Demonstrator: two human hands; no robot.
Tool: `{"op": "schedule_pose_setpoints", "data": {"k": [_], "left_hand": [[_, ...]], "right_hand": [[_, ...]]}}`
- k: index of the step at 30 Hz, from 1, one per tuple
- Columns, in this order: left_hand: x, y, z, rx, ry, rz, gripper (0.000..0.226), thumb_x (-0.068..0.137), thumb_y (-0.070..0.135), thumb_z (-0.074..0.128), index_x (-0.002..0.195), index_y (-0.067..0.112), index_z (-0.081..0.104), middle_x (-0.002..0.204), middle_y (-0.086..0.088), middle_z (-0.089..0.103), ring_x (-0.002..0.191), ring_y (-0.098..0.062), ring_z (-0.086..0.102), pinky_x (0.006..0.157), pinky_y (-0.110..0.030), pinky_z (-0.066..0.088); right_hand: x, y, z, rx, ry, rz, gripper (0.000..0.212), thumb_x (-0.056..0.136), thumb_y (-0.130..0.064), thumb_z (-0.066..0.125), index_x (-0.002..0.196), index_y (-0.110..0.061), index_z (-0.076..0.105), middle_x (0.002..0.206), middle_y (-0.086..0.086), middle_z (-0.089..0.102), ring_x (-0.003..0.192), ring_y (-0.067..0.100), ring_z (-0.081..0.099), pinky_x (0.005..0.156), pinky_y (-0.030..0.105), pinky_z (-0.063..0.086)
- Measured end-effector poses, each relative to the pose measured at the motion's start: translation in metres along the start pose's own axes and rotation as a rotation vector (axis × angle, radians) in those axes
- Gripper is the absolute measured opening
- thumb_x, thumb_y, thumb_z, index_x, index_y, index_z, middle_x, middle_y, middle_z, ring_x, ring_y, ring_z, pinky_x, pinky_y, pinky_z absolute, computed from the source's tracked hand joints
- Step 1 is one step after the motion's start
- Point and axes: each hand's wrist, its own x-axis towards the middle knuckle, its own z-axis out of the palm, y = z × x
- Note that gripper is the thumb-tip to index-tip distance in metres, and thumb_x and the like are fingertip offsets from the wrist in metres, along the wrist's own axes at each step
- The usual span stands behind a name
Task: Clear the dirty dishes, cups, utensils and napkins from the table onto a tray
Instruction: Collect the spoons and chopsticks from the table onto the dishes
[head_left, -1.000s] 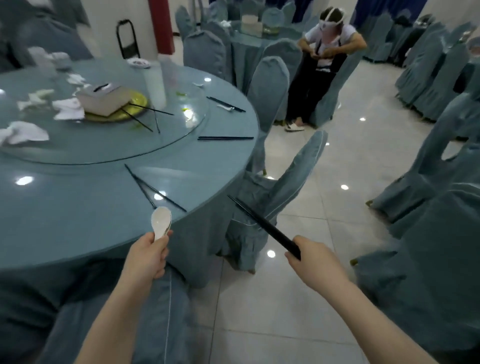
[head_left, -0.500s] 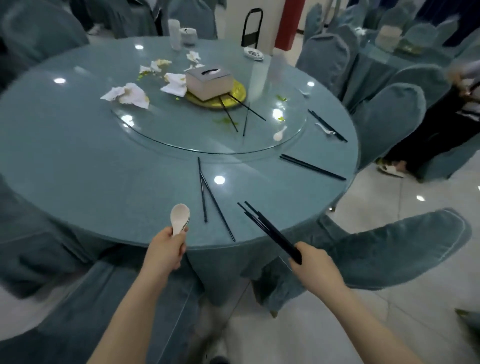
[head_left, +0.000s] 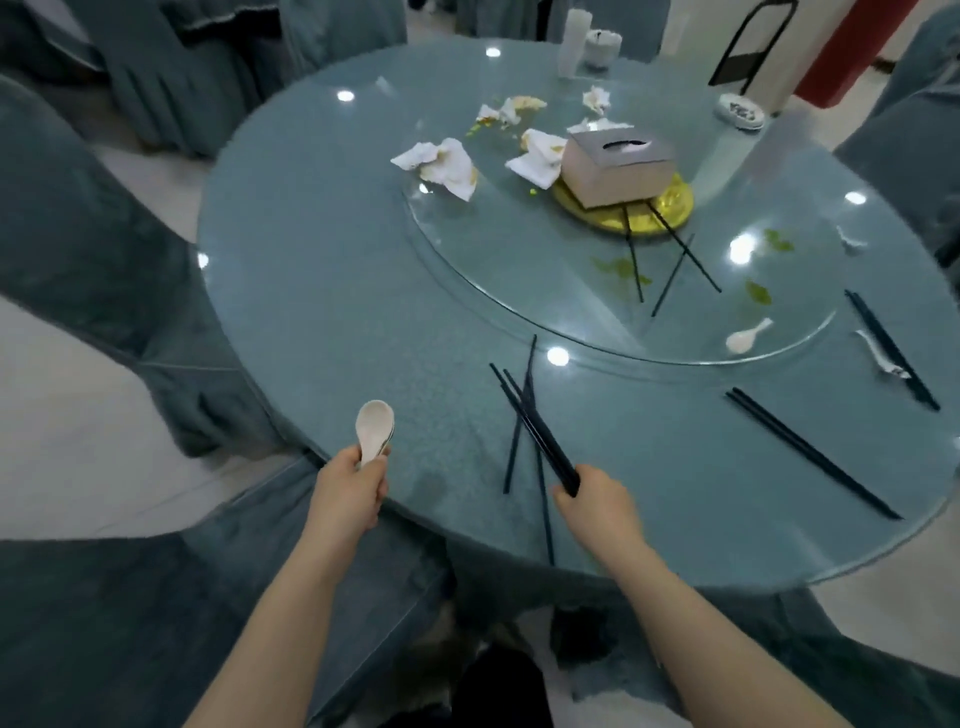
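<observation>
Item, in my left hand (head_left: 353, 493): white ceramic soup spoons (head_left: 375, 428), gripped by the handles, bowls up, apparently a small stack, held just above the near edge of the round table (head_left: 311, 312) with its teal cloth under glass. Item, in my right hand (head_left: 597, 499): a bundle of long black chopsticks (head_left: 535, 431), fingers curled round the thick ends, tips slanting over the near edge. Item, loose on the table: one crossed pair of black chopsticks (head_left: 519, 441) directly beneath the bundle; a further pair (head_left: 810, 452) toward the right edge; another pair (head_left: 891, 348) at the far right; three black sticks (head_left: 670, 260) and one white spoon (head_left: 748, 335) on the glass turntable (head_left: 519, 291); crumpled soiled white napkins (head_left: 447, 166) toward its far side beside a grey tissue box (head_left: 615, 161). No tray in view. Step in hand, as I judge it: gathering utensils. Next move calls for lowering the right hand to pinch the crossed pair into the bundle without loosening what it already holds.
</observation>
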Motion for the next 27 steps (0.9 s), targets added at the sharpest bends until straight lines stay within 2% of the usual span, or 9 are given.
{"op": "schedule_pose_setpoints", "data": {"k": [4,8,11,15,18,22,27], "left_hand": [[0.002,0.003,-0.016,0.010,0.099,-0.023,0.017,0.092,0.009,0.046,0.091,0.017,0.061,0.047,0.006,0.043,0.038,-0.007,0.032,0.037,-0.021,0.024],[0.009,0.004,-0.030,0.023,0.186,-0.044,0.011,0.093,0.015,0.050,0.088,0.016,0.060,0.049,0.007,0.044,0.039,-0.006,0.034,0.038,-0.021,0.026],[0.010,0.000,-0.034,-0.021,0.249,-0.064,0.014,0.093,0.013,0.048,0.088,0.018,0.061,0.048,0.007,0.045,0.036,-0.003,0.033,0.035,-0.019,0.026],[0.007,-0.007,-0.033,-0.013,0.286,-0.099,0.017,0.095,0.013,0.046,0.093,0.020,0.061,0.045,0.009,0.046,0.035,-0.003,0.035,0.036,-0.019,0.028],[0.003,-0.010,-0.035,-0.050,0.301,-0.123,0.018,0.095,0.013,0.046,0.095,0.021,0.062,0.042,0.009,0.045,0.034,-0.003,0.034,0.036,-0.019,0.027],[-0.004,-0.013,-0.041,-0.065,0.354,-0.124,0.019,0.094,0.011,0.046,0.094,0.020,0.063,0.047,0.007,0.045,0.036,-0.005,0.033,0.037,-0.020,0.026],[-0.014,-0.010,-0.045,-0.080,0.381,-0.121,0.021,0.094,0.009,0.046,0.095,0.021,0.063,0.051,0.002,0.045,0.038,-0.008,0.032,0.039,-0.021,0.024]], "right_hand": [[0.036,-0.018,0.007,-0.006,-0.110,-0.018,0.032,0.086,-0.049,0.061,0.088,-0.018,0.052,0.081,0.000,0.059,0.071,0.020,0.053,0.056,0.030,0.038],[0.060,-0.030,0.016,-0.039,-0.146,0.005,0.021,0.089,-0.031,0.055,0.090,-0.011,0.052,0.089,0.009,0.061,0.073,0.025,0.052,0.060,0.030,0.042],[0.077,-0.036,0.013,-0.010,-0.119,0.024,0.022,0.088,-0.026,0.051,0.099,-0.008,0.054,0.094,0.012,0.062,0.081,0.029,0.057,0.065,0.032,0.045],[0.100,-0.048,0.009,-0.010,-0.085,-0.036,0.039,0.094,-0.039,0.049,0.106,-0.003,0.053,0.105,0.016,0.060,0.092,0.033,0.058,0.077,0.040,0.051],[0.110,-0.059,0.010,-0.081,-0.075,-0.084,0.054,0.090,-0.049,0.056,0.110,0.000,0.052,0.109,0.016,0.057,0.095,0.033,0.057,0.070,0.036,0.048],[0.109,-0.075,0.018,-0.222,-0.108,-0.169,0.038,0.093,-0.036,0.052,0.111,-0.003,0.052,0.112,0.015,0.055,0.096,0.034,0.058,0.076,0.038,0.049],[0.096,-0.080,0.018,-0.420,-0.185,-0.268,0.029,0.090,-0.030,0.053,0.108,-0.007,0.055,0.109,0.010,0.058,0.095,0.027,0.058,0.067,0.030,0.041]]}}
